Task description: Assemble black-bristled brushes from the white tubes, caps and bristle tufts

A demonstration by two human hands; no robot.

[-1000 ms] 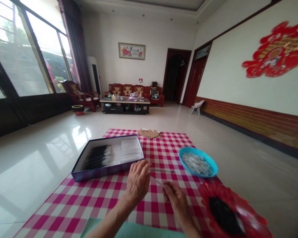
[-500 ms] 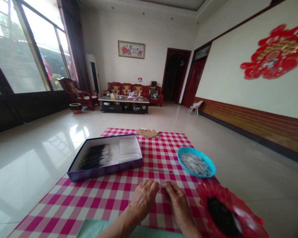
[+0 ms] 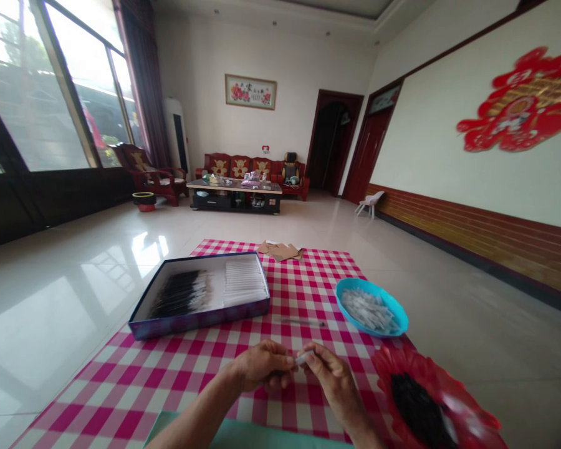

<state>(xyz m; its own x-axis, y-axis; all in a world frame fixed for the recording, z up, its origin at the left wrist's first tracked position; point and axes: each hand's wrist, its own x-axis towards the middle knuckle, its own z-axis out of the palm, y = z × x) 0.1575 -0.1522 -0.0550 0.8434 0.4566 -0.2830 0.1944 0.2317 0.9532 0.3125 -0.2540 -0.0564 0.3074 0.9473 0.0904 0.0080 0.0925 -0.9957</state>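
On the far wall (image 3: 201, 118), the framed picture (image 3: 250, 92) bears dark Chinese characters; the largest reads 家, while those beside and below it are too small and blurred to read. The red cutout (image 3: 518, 103) on the right wall (image 3: 425, 137) looks like a stylised character, but the edge of view cuts it off, so its reading is uncertain. Marks on the small red-and-white sticker (image 3: 265, 149) are illegible.

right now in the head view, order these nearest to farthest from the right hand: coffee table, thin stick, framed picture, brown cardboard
From the right hand:
1. Thin stick, just ahead on the checked cloth
2. Brown cardboard, at the cloth's far end
3. Coffee table, beyond the cloth
4. Framed picture, on the back wall
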